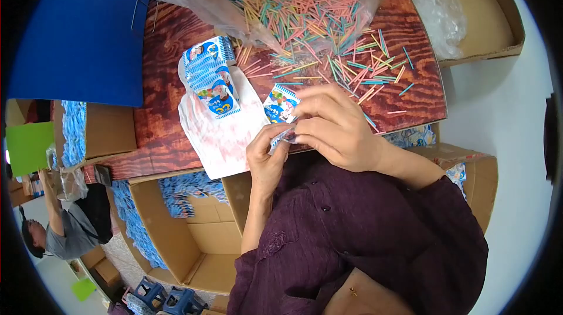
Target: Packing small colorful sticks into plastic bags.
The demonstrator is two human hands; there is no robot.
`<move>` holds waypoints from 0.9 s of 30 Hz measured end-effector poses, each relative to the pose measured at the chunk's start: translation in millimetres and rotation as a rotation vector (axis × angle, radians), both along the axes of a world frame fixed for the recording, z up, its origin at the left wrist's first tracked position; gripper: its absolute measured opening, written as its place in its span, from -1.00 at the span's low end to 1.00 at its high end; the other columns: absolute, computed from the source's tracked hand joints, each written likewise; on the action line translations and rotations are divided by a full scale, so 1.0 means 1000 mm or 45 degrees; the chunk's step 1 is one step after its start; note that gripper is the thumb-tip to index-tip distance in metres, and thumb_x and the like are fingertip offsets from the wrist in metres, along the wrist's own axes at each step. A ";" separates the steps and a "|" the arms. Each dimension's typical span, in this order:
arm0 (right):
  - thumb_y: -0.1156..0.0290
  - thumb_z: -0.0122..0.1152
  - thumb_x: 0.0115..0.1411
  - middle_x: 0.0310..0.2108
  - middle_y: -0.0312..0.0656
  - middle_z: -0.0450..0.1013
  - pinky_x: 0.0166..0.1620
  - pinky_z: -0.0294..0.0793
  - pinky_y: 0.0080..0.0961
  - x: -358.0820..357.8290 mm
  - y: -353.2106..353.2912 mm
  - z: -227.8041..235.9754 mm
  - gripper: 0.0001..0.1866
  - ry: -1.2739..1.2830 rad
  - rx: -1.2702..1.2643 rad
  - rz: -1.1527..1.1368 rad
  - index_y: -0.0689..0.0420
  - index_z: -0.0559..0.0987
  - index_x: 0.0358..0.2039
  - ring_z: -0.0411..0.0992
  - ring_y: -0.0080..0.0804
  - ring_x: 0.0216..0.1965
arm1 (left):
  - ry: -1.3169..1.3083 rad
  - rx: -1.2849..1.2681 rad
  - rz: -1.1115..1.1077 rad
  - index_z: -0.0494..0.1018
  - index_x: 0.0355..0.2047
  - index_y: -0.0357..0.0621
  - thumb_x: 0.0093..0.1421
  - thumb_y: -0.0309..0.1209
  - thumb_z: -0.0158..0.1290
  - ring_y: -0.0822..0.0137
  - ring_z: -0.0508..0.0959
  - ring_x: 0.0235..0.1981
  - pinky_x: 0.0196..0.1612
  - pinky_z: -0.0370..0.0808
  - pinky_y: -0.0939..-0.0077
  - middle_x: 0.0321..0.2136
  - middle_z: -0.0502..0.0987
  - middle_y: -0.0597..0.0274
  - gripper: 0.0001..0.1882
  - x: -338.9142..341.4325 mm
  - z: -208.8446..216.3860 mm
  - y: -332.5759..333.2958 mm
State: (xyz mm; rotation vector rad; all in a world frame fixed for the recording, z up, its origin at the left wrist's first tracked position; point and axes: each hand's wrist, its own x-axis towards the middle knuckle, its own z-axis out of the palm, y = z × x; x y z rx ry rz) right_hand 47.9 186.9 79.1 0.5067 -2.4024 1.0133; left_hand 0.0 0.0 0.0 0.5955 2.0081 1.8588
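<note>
In front of my chest, my left hand (267,154) is closed, pinching a small blue-and-white plastic packet (278,139) between thumb and fingers. My right hand (337,130) meets it from the right, its bent fingertips closed on the packet's upper edge; they partly hide that edge. Just beyond my fingers a printed packet (280,103) lies at the edge of a white cloth-like sheet (214,136). More flat printed packets (211,75) are stacked on that sheet. Farther off, a clear plastic bag (234,13) spills thin pink, yellow and green sticks (305,1).
Loose coloured sticks (375,72) are scattered over the red wood-grain table (167,89). Below the table edge stands an open cardboard box (202,239) with strips of packets. Another carton (487,10) is at the far right. Another person (73,230) is at the left.
</note>
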 end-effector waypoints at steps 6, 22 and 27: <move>0.34 0.32 -0.08 -0.13 -0.12 0.43 -0.06 0.39 -0.25 -0.004 -0.008 -0.006 -0.75 -0.009 0.402 -0.018 0.19 0.54 -0.40 0.36 -0.12 0.01 | -0.415 0.199 0.023 0.52 -0.23 -0.29 0.04 -0.73 0.05 0.41 0.49 -0.18 -0.12 0.43 0.59 -0.24 0.49 0.22 -0.73 0.004 -0.003 0.001; 0.49 0.22 0.09 -0.37 -0.11 0.47 -0.21 0.41 -0.33 -0.003 0.011 -0.011 -0.83 -0.297 -0.130 -0.080 0.23 0.57 -0.28 0.45 -0.17 -0.29 | 0.228 0.114 0.756 0.50 -0.22 -0.31 0.10 -0.51 0.18 0.29 0.41 -0.07 -0.07 0.43 0.46 -0.13 0.36 0.13 -0.78 -0.070 -0.024 -0.022; 0.49 0.21 0.10 -0.40 -0.12 0.47 -0.24 0.42 -0.35 -0.002 0.010 -0.018 -0.85 -0.330 -0.136 -0.094 0.24 0.57 -0.30 0.46 -0.17 -0.32 | 0.575 -0.461 0.914 0.42 -0.07 -0.31 0.06 -0.38 0.26 0.06 0.37 -0.07 0.00 0.33 0.24 -0.10 0.34 -0.01 -0.54 -0.097 -0.036 -0.023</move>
